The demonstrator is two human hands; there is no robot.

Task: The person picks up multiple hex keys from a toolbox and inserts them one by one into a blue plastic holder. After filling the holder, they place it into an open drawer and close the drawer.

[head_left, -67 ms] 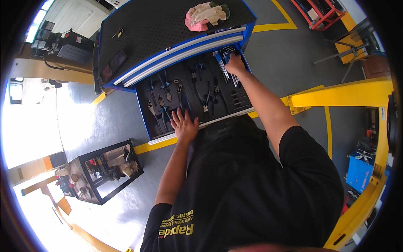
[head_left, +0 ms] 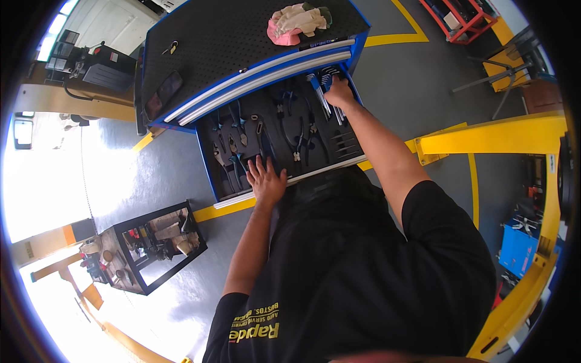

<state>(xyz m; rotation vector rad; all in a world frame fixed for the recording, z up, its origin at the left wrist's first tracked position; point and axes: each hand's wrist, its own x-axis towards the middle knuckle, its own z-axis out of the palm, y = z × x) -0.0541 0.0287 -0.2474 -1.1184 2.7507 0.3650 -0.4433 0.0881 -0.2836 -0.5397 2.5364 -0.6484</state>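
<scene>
My left hand [head_left: 266, 181] lies with fingers spread over the front edge of a pulled-out drawer [head_left: 242, 198], its fingertips reaching over the dark liner. Just beyond it are gripping pliers [head_left: 263, 136] and several other pliers [head_left: 233, 148] set in foam recesses. At the drawer's far right, my right hand [head_left: 339, 94] is closed at a set of hex keys [head_left: 330, 73] in a blue holder; its fingertips are partly hidden. A second row of long keys [head_left: 319, 95] stands right beside that hand. Long-nosed pliers [head_left: 296, 142] rest mid-drawer.
The blue tool cabinet's black top [head_left: 224, 42] carries a crumpled rag [head_left: 298, 23], a phone [head_left: 169, 86] and a key [head_left: 173, 47]. A yellow lift arm [head_left: 490, 135] stands at my right. A black-framed cart [head_left: 160, 245] with parts stands at lower left.
</scene>
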